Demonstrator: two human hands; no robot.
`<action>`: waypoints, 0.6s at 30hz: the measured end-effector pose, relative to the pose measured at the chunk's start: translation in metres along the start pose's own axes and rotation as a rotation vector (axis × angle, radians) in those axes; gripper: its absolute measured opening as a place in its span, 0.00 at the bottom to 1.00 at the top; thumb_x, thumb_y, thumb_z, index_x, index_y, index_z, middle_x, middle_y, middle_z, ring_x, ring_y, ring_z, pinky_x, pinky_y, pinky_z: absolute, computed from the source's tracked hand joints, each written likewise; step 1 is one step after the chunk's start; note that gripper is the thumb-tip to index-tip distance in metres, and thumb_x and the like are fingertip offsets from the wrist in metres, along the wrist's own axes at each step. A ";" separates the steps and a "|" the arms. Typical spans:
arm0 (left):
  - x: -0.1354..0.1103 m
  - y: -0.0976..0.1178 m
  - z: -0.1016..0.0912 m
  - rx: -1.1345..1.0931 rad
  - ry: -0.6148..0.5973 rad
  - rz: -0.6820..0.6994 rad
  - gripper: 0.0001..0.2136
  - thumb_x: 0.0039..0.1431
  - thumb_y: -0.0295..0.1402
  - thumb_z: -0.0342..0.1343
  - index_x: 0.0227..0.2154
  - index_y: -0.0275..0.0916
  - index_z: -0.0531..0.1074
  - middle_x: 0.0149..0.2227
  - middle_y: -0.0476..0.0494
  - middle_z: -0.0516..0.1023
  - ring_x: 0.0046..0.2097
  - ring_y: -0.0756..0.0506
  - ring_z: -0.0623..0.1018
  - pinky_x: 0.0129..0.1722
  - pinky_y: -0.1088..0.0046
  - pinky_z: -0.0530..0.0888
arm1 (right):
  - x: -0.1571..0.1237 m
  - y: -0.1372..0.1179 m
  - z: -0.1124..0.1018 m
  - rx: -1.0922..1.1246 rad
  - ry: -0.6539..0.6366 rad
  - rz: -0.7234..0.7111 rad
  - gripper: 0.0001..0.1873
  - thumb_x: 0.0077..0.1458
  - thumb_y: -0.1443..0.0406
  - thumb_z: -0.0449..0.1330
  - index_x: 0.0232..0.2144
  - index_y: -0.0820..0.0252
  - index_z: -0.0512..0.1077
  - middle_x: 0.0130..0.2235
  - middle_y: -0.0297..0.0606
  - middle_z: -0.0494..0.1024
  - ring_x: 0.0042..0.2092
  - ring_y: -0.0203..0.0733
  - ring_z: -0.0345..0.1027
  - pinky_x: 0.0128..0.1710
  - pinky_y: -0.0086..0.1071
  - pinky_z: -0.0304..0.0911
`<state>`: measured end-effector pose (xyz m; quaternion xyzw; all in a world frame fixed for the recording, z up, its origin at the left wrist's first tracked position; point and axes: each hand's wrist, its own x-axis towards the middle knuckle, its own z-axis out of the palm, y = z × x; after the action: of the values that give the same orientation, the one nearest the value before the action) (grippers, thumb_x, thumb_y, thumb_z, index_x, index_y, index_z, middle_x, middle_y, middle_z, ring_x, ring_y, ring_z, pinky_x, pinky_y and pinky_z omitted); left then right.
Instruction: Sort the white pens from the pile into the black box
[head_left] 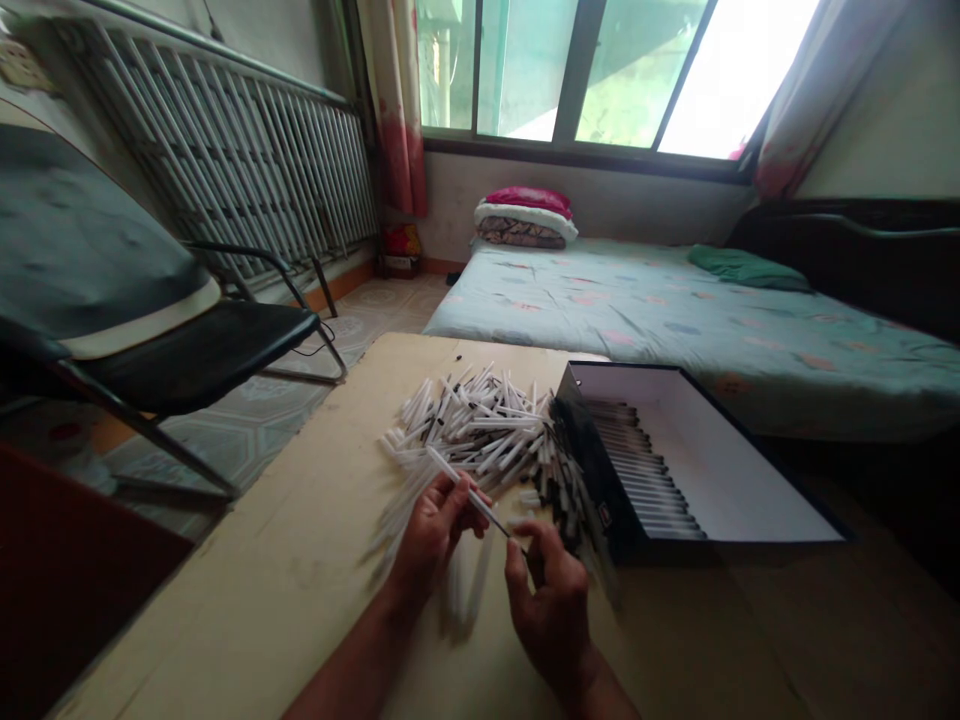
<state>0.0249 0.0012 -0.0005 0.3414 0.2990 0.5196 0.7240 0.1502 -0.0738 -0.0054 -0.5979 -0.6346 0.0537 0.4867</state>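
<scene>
My left hand (442, 515) pinches a white pen barrel (448, 467), held at a slant above the table. A thin dark pen refill (496, 522) sticks out of the barrel's near end. The thumb and forefinger of my right hand (551, 590) close on the refill's lower end; how deep it sits inside the barrel is hidden. Just beyond my hands lies a loose heap of white pen parts (480, 420), some with dark ends. More dark-tipped parts (559, 480) lean along the side of the box. A few white pieces (465, 580) lie below my hands, blurred.
An open dark box (757, 460) with a white inside stands right of the heap, a row of pens (652, 480) along its left side. The pale table (300, 580) borders a bed (600, 290). A black chair (187, 350) stands left.
</scene>
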 end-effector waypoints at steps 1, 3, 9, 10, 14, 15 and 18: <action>-0.002 -0.002 0.001 0.012 -0.080 -0.044 0.10 0.52 0.36 0.60 0.30 0.35 0.69 0.25 0.45 0.78 0.23 0.51 0.75 0.25 0.76 0.71 | 0.000 0.000 -0.001 0.029 0.010 0.048 0.05 0.57 0.66 0.51 0.36 0.60 0.64 0.20 0.25 0.60 0.19 0.32 0.55 0.21 0.25 0.52; -0.005 -0.007 0.002 0.032 -0.201 -0.120 0.09 0.51 0.34 0.61 0.31 0.33 0.71 0.26 0.43 0.79 0.25 0.49 0.77 0.27 0.74 0.73 | 0.000 0.000 -0.002 0.111 0.017 0.124 0.08 0.59 0.64 0.50 0.40 0.61 0.63 0.20 0.25 0.60 0.19 0.32 0.56 0.21 0.25 0.53; -0.001 -0.008 -0.001 -0.197 -0.044 -0.180 0.07 0.50 0.32 0.62 0.31 0.33 0.73 0.26 0.44 0.80 0.26 0.49 0.79 0.26 0.77 0.76 | 0.005 0.014 -0.008 0.241 0.156 0.305 0.17 0.63 0.58 0.41 0.37 0.60 0.65 0.21 0.27 0.62 0.21 0.34 0.57 0.24 0.26 0.55; 0.000 -0.005 -0.002 -0.268 0.018 -0.180 0.05 0.52 0.30 0.61 0.31 0.34 0.73 0.26 0.45 0.80 0.26 0.50 0.79 0.27 0.78 0.76 | 0.008 0.019 -0.009 0.193 0.173 0.320 0.16 0.63 0.58 0.43 0.35 0.60 0.66 0.22 0.28 0.63 0.23 0.35 0.59 0.25 0.27 0.56; 0.003 0.002 -0.004 -0.446 0.198 -0.188 0.08 0.61 0.23 0.48 0.31 0.33 0.72 0.25 0.47 0.80 0.25 0.52 0.79 0.26 0.80 0.77 | 0.031 0.033 -0.012 -0.061 -0.007 0.221 0.09 0.59 0.63 0.51 0.30 0.60 0.68 0.31 0.36 0.70 0.32 0.38 0.65 0.35 0.28 0.58; 0.003 0.003 -0.004 -0.456 0.216 -0.191 0.10 0.62 0.23 0.46 0.31 0.32 0.72 0.24 0.46 0.80 0.25 0.52 0.79 0.26 0.80 0.77 | 0.037 0.036 -0.012 -0.119 -0.079 0.187 0.08 0.58 0.65 0.51 0.30 0.60 0.69 0.31 0.37 0.71 0.33 0.38 0.65 0.36 0.29 0.57; 0.003 0.003 -0.005 -0.448 0.221 -0.175 0.11 0.63 0.23 0.45 0.31 0.32 0.72 0.25 0.45 0.80 0.25 0.51 0.79 0.25 0.79 0.77 | 0.056 0.043 -0.006 -0.314 -0.241 0.143 0.10 0.57 0.70 0.49 0.28 0.60 0.70 0.32 0.38 0.71 0.34 0.39 0.65 0.36 0.28 0.56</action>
<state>0.0199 0.0060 -0.0011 0.0865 0.2819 0.5422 0.7868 0.1954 -0.0197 0.0011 -0.6989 -0.6449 0.0597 0.3033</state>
